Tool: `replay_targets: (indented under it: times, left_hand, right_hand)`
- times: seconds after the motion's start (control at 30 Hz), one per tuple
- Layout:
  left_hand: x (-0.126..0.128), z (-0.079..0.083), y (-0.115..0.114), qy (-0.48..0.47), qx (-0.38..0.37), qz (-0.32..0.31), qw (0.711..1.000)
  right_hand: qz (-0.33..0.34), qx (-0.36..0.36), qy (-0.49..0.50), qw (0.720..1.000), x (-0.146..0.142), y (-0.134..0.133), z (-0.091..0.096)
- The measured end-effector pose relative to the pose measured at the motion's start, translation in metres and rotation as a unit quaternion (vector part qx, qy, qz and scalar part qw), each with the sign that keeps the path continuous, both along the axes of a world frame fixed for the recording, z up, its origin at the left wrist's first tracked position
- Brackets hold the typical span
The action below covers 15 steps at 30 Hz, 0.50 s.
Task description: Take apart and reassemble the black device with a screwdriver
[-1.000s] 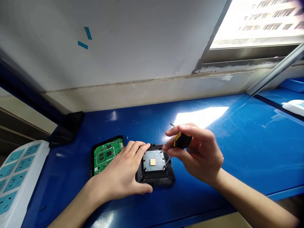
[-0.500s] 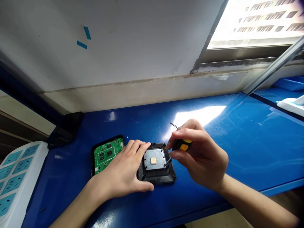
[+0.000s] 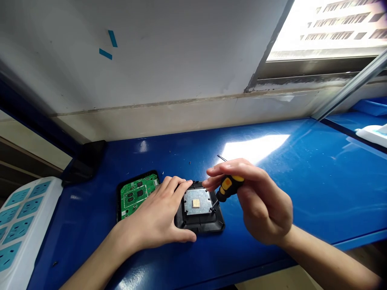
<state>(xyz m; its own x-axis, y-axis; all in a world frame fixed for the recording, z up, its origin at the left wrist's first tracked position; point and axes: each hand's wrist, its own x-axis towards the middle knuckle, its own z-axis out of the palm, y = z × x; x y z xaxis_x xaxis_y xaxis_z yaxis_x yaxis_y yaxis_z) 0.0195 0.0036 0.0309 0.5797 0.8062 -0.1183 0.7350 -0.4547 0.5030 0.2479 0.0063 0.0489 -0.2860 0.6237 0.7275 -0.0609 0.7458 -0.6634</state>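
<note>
My left hand (image 3: 159, 213) spans a black plastic cover (image 3: 208, 225), fingers at its far edge and thumb along its near side. Fixed in the cover is a silver metal plate (image 3: 203, 196) with a small beige pad (image 3: 196, 203) on it. My right hand (image 3: 260, 197) holds a black-and-yellow screwdriver (image 3: 229, 186), thumb against the handle and fingers stretched over it. The screwdriver is tilted, its tip at the plate's right near corner. Partly under my left hand, a green circuit board (image 3: 133, 197) lies in a black housing.
On the left stands a white power strip (image 3: 39, 225) with teal sockets, near a black object (image 3: 86, 163). A thin dark rod (image 3: 221, 158) shows behind my right hand. A small screw-like bit (image 3: 190, 162) lies on the blue table (image 3: 317, 189). A wall closes the back.
My right hand's fingers have straightened and loosened round the screwdriver, showing more of its handle. The tip stays at the same corner. My left hand keeps its place on the cover.
</note>
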Motion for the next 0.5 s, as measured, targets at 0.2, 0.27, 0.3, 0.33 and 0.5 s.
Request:
replay_targets:
  times: [0.2, 0.27, 0.3, 0.33, 0.5]
  left_hand:
    - [0.0001, -0.0007, 0.0016, 0.0, 0.001, 0.002, 1.0]
    - [0.0003, -0.0001, 0.0015, 0.003, 0.001, 0.003, 1.0]
    - [0.0005, 0.0004, 0.0014, 0.005, 0.0, 0.002, 1.0]
    - [0.0008, 0.0011, 0.0014, 0.006, -0.001, 0.001, 1.0]
    - [0.0023, 0.0029, 0.0017, 0.008, -0.008, 0.003, 1.0]
  right_hand:
    - [-0.019, 0.03, -0.013, 0.999, 0.0016, 0.0025, 0.0016]
    - [-0.027, 0.038, -0.021, 0.999, 0.0016, 0.0041, 0.0009]
    - [-0.032, 0.042, -0.023, 0.998, 0.0012, 0.005, 0.0003]
    - [-0.035, 0.042, -0.022, 0.998, 0.0007, 0.006, -0.0004]
    - [-0.018, 0.025, 0.006, 0.999, -0.0007, 0.009, -0.0043]
